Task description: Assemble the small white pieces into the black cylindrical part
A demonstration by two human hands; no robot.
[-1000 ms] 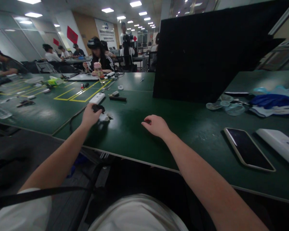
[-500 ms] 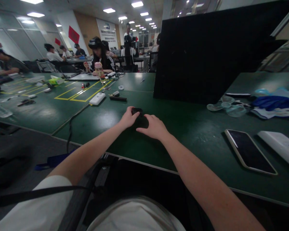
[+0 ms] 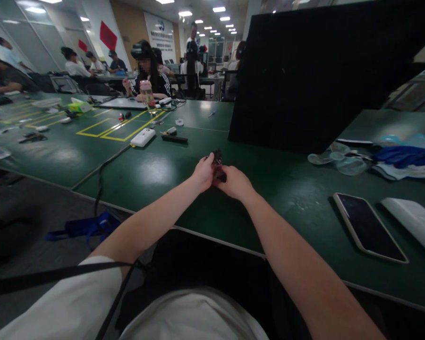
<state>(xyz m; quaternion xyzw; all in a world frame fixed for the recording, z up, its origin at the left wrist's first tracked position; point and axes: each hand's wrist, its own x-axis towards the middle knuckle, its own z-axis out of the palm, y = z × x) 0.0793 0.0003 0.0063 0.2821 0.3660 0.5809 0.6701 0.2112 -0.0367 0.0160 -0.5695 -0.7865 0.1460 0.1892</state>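
Note:
Both hands meet over the middle of the dark green table [image 3: 156,174]. My left hand [image 3: 202,174] is closed, pinching a small black object [image 3: 217,158] whose top sticks up above the fingers. My right hand [image 3: 235,183] is closed against the same small black object from the right, its lower part showing between the two hands. What the object is stays too small and dark to make out.
A phone [image 3: 368,225] and a white case [image 3: 412,222] lie at the right. A white power bank [image 3: 143,137] and a black bar [image 3: 174,139] lie ahead left. A tall black board [image 3: 304,75] stands behind. Blue gloves [image 3: 400,156] and clear lids lie far right. Other people sit at the tables beyond.
My left hand carried the small black object from the left side to the middle. My right hand closed on it too, and both now hold it slightly raised.

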